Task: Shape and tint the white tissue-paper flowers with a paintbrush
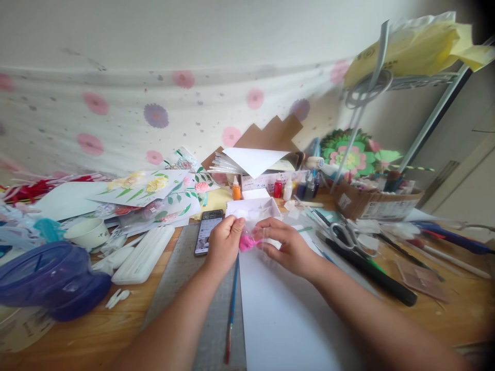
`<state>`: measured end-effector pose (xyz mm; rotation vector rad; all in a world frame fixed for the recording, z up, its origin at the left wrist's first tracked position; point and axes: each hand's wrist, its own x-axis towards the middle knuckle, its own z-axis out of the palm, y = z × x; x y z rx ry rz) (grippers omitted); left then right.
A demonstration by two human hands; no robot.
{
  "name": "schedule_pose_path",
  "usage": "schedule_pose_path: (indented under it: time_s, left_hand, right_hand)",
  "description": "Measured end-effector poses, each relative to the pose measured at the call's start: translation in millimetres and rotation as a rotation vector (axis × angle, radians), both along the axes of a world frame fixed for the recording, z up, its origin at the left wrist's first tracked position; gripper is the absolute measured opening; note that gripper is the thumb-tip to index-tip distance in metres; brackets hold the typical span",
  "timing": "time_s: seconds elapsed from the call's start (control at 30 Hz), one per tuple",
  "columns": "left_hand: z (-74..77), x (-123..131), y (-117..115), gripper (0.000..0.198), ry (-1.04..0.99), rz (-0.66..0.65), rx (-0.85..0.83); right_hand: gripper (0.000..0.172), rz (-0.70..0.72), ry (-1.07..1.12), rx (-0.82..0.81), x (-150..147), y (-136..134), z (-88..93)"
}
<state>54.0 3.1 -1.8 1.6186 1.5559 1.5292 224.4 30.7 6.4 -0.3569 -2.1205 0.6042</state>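
In the head view my left hand (225, 238) is closed, its thumb and fingers pinching what looks like a small clear plastic bag. Bright pink soft material (248, 242) shows in or against the plastic, between my two hands; its exact kind is unclear. My right hand (288, 243) faces it from the other side, with bent fingers and thumb on the see-through plastic. Below both hands lies a white sheet of paper (286, 314). A thin blue paintbrush (233, 304) rests along the sheet's left edge. Just beyond the hands is a shallow white box (270, 207).
A phone (208, 232) lies left of my hands on the grey mat (174, 304). Paint bottles (277, 186) stand behind. Scissors (350, 237) and a black-handled tool (371, 273) lie right. A purple container (54, 281) and flower-painted papers (145, 188) are left.
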Motion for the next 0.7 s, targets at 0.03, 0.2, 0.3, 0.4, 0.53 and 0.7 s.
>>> schedule_pose_path:
  time_s: [0.03, 0.2, 0.3, 0.4, 0.53, 0.7]
  left_hand:
    - [-0.6, 0.6, 0.6, 0.039, -0.033, -0.04, -0.026]
    - [-3.5, 9.0, -1.6, 0.04, -0.099, -0.143, -0.121]
    - [-4.8, 11.0, -4.0, 0.036, -0.071, -0.069, -0.097]
    - [-5.2, 7.3, -4.0, 0.035, -0.027, -0.008, -0.056]
    - [-5.6, 0.6, 0.2, 0.039, 0.028, -0.006, -0.019]
    - [-8.0, 0.7, 3.1, 0.04, 0.021, -0.039, -0.027]
  right_hand:
    - [0.021, -0.015, 0.012, -0.001, 1.4, 1.3, 0.0]
    - [0.026, 0.01, 0.008, -0.047, 2.2, 6.1, -0.9]
    - [0.025, 0.056, -0.017, -0.083, -3.2, 2.8, -1.1]
    - [0.023, 0.031, -0.007, -0.1, -9.4, -4.0, -0.7]
    - [0.019, -0.02, -0.002, -0.092, -13.3, -12.1, 0.2]
    - [0.021, -0.054, -0.017, -0.105, -13.4, -13.1, -4.3]
